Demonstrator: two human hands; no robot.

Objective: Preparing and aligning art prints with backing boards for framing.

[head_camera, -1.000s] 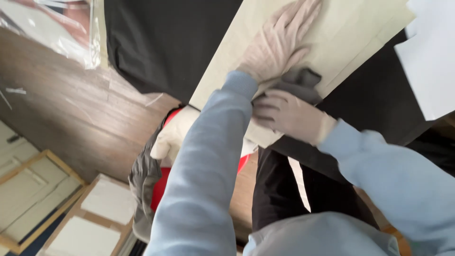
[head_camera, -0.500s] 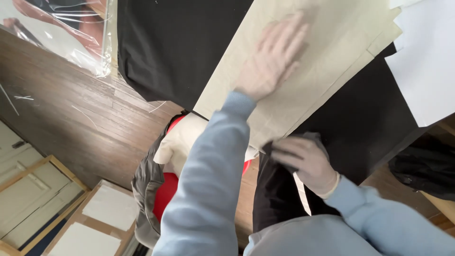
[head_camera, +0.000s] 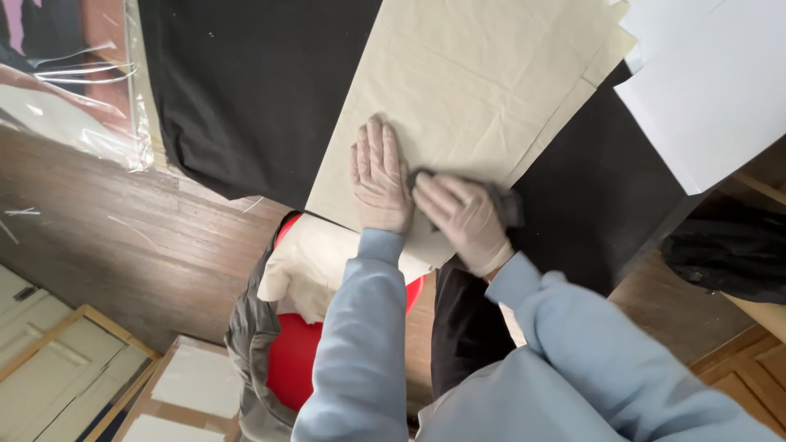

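Note:
A large sheet of cream paper [head_camera: 483,90] lies across a black cloth-covered table [head_camera: 246,90]. My left hand [head_camera: 378,178], in a thin pale glove, lies flat on the near edge of the paper with fingers together and extended. My right hand [head_camera: 460,218], also gloved, presses a small dark grey cloth [head_camera: 506,205] onto the paper right beside the left hand. Both sleeves are light blue.
White sheets [head_camera: 712,90] lie at the upper right. A clear plastic-wrapped picture [head_camera: 74,82] sits at the upper left. Below the table edge stands a red stool [head_camera: 295,352] draped with cream and grey fabric, over a dark wood floor [head_camera: 106,245]. Framed panels [head_camera: 188,393] lean at the lower left.
My left hand has slid back down the paper toward me. My right hand has come up from below the table edge and set the grey cloth on the paper next to it.

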